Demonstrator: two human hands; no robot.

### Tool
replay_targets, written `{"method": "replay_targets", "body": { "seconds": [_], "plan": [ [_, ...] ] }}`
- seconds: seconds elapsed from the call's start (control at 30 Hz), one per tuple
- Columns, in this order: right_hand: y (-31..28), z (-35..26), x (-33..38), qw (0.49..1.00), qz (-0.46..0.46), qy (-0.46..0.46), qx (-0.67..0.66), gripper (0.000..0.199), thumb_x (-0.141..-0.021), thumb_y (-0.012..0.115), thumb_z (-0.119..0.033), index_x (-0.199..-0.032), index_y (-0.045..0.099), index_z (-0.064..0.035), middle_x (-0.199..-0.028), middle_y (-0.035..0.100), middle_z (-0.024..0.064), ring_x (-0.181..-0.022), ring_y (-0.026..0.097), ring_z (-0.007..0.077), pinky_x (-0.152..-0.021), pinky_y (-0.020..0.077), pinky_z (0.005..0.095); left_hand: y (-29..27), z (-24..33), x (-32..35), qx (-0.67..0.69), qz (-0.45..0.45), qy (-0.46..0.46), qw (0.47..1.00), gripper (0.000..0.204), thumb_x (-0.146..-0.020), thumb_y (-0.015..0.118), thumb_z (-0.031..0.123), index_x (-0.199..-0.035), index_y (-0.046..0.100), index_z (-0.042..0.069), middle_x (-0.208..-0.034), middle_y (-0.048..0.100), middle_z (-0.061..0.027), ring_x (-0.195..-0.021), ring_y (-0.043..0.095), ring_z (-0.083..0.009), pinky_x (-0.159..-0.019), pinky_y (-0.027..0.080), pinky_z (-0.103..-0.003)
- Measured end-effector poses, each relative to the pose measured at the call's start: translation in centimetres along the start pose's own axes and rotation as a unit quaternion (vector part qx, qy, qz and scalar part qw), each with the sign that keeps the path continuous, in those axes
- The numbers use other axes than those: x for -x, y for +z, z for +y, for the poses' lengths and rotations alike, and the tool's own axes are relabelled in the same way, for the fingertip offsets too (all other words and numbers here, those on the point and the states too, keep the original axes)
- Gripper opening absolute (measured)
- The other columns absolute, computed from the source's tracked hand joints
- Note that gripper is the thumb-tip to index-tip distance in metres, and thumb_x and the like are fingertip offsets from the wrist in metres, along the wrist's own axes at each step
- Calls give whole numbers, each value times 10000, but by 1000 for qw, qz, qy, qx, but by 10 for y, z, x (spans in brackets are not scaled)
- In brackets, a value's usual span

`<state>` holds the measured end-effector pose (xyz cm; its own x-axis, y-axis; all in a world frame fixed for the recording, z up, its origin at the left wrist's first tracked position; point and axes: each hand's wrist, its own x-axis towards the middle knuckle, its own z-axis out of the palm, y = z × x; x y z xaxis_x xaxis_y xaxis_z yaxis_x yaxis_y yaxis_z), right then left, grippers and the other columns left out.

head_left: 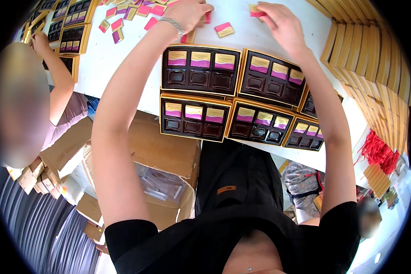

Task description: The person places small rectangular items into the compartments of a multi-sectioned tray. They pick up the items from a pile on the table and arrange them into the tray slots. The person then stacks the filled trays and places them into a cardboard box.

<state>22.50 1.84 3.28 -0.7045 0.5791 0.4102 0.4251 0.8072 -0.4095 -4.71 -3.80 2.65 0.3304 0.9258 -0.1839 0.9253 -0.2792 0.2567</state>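
At the far side of the white table, my left hand (190,16), with a bracelet at its wrist, has its fingers curled round a pink-and-gold wrapped chocolate square (208,17). More squares lie partly under this hand. My right hand (282,26) pinches another wrapped square (255,12) by its edge. Between the hands a gold-and-pink square (224,30) lies flat on the table. Nearer me, gold-edged boxes with dark trays (201,81) stand in two rows. Gold-and-purple squares (200,59) sit in the upper wells of these trays; the lower wells show bare dark plastic.
Loose wrapped squares (129,13) are scattered at the far left. Tall stacks of gold-edged boxes (356,50) line the right. At left, a co-worker's hand (40,42) is by more filled boxes (71,39). An open carton (164,157) stands below the table; red ribbon (379,148) lies right.
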Motion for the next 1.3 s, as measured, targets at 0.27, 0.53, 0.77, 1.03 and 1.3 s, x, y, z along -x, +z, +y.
{"method": "replay_targets", "body": {
  "seconds": [0.27,0.53,0.77,1.03,1.3],
  "plan": [
    [-32,34,22,994,-58,89,11,206,-793,673,-30,-997,659,-44,-963,683,141,-911,633,328,-823,511,419,25,7,-2,-62,120,-16,991,388,-837,713,134,-1215,626,133,-1206,625,-100,-1007,642,-295,-875,541,-387],
    [-35,-80,37,992,-7,118,-43,307,-838,747,-201,-1103,649,-78,-1054,686,81,-917,653,270,-783,531,358,17,-8,26,63,135,-18,989,517,-699,803,262,-1158,656,74,-1081,622,-150,-1060,566,-333,-942,464,-408],
    [-16,-105,41,993,65,96,-28,257,-813,737,-145,-1040,644,-68,-1015,679,81,-911,635,294,-762,529,366,11,28,-18,48,32,-47,997,386,-793,742,175,-1168,659,140,-1098,588,-187,-1003,622,-342,-878,518,-417],
    [13,-167,68,999,9,-33,-21,258,-714,717,-53,-957,633,-34,-978,636,64,-882,616,243,-776,511,355,2,1,-33,-58,-20,41,997,221,-797,720,109,-1009,659,102,-981,591,-201,-920,640,-356,-791,531,-403],
    [37,-170,56,998,7,-63,-17,216,-781,698,-123,-993,669,-89,-1104,655,38,-1063,597,214,-871,482,351,-35,2,35,171,103,-9,980,299,-802,707,137,-1065,580,72,-937,675,-141,-852,647,-334,-752,518,-432]
  ]
}}
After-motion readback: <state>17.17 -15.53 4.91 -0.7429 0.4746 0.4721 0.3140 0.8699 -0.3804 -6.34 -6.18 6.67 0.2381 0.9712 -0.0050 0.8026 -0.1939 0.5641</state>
